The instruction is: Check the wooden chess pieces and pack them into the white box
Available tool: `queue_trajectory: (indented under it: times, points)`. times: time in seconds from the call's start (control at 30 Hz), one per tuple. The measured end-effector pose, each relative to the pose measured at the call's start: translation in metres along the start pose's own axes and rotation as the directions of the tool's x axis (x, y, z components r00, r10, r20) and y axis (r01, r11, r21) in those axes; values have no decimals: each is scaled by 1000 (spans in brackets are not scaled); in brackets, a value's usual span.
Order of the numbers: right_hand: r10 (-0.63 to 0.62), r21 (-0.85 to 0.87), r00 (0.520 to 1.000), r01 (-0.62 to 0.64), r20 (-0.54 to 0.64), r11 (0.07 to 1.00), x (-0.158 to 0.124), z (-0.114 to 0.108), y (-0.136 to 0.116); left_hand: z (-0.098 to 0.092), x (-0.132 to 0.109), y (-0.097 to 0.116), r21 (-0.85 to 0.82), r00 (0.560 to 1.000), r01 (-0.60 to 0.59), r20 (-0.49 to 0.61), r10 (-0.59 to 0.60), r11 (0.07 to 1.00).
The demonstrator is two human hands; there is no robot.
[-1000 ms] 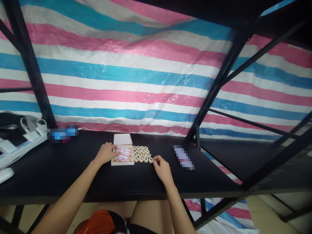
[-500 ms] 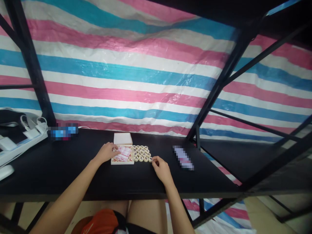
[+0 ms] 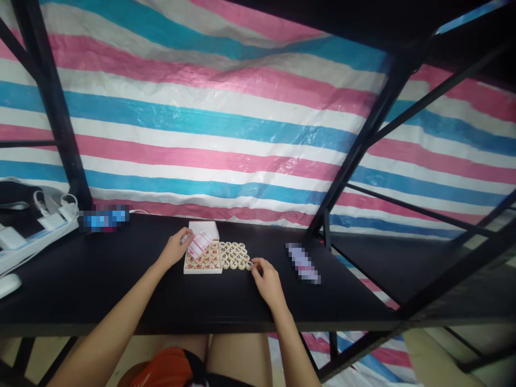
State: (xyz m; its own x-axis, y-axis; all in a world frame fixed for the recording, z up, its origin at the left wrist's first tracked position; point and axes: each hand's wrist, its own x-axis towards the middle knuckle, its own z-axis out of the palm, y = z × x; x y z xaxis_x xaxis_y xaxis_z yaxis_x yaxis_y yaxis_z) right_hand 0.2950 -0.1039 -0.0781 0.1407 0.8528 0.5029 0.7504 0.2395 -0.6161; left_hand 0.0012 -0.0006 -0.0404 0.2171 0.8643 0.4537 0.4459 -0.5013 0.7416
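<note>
- Sheet (image 3: pixel 199 244), checked pink and white: it slants over the back left corner of the box (image 3: pixel 202 271) and reaches across the front edge of the lid (image 3: pixel 205 228), mid-counter (image 3: pixel 342 306).
- Left of the hands (image 3: pixel 177 246): thumb and fingers nearly closed, pinching the sheet's left edge.
- Right of the hands (image 3: pixel 265 277): fingertips close together at the end piece (image 3: pixel 249 265), front right corner of the black pieces (image 3: pixel 233 256); touching or gripping, I cannot tell.
- Handling: the sheet looks light, thin and floppy, easily creased; best pinched by an edge or corner.
- Red pieces (image 3: pixel 207 259) in the box look small, hard and smooth; hold them by the rims.
</note>
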Motion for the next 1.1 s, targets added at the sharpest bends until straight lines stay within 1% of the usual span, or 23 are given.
queue_trajectory:
  times: [0.07, 0.1, 0.17, 0.23, 0.3, 0.37, 0.4, 0.47, 0.53, 0.57, 0.7, 0.77, 0.83, 0.9, 0.97, 1.03, 1.1]
  points:
    - [-32, 43, 999, 34, -44, 998, 1, 2, -17, 1, 2, -2, -92, 999, 33, -6, -34, 995]
    - [-48, 77, 998, 51, -42, 996, 2, 5, -28, 2, 3, -3, -139, 999, 47, -3, -48, 989]
    - [-98, 131, 994, 93, 37, 987, 8, 13, -51, 3, 4, -2, -215, 998, 63, 5, -64, 975]
    - [-112, 172, 987, 92, 111, 981, 19, 24, -71, 4, 4, 1, -307, 996, 91, 19, -90, 947]
    - [-90, 198, 985, 59, 150, 978, 35, 35, -84, 5, 3, 3, -450, 988, 151, 49, -144, 880]
    - [-31, 256, 979, -22, 199, 966, 51, 45, -88, 6, 2, 5, -570, 977, 210, 88, -195, 794]
    - [-10, 309, 971, -66, 239, 949, 57, 50, -88, 7, 2, 5, -604, 972, 228, 103, -209, 763]
    - [-12, 440, 939, -150, 344, 885, 65, 57, -85, 9, 2, 6, -628, 970, 238, 118, -212, 741]
    - [-52, 554, 906, -210, 420, 805, 66, 62, -83, 11, 1, 7, -656, 970, 242, 143, -197, 715]
    - [-65, 599, 900, -231, 430, 767, 65, 64, -82, 11, 0, 9, -669, 970, 243, 158, -185, 702]
    - [-60, 729, 912, -283, 405, 624, 57, 71, -84, 9, -5, 17, -692, 963, 262, 233, -136, 672]
    - [-59, 769, 919, -289, 390, 570, 55, 73, -86, 8, -6, 18, -669, 956, 276, 263, -127, 690]
    - [-51, 792, 936, -266, 349, 549, 55, 73, -85, 8, -5, 16, -620, 956, 275, 259, -139, 735]
    - [-38, 800, 952, -232, 303, 554, 54, 71, -83, 9, -3, 10, -564, 960, 269, 227, -166, 781]
    - [-32, 796, 960, -213, 279, 566, 53, 69, -80, 9, 0, 6, -528, 960, 272, 204, -191, 804]
    - [-34, 789, 960, -209, 279, 578, 51, 68, -77, 9, 0, 4, -496, 956, 284, 210, -204, 821]
    - [-35, 764, 960, -199, 278, 614, 49, 68, -76, 7, -1, 7, -469, 951, 291, 239, -197, 834]
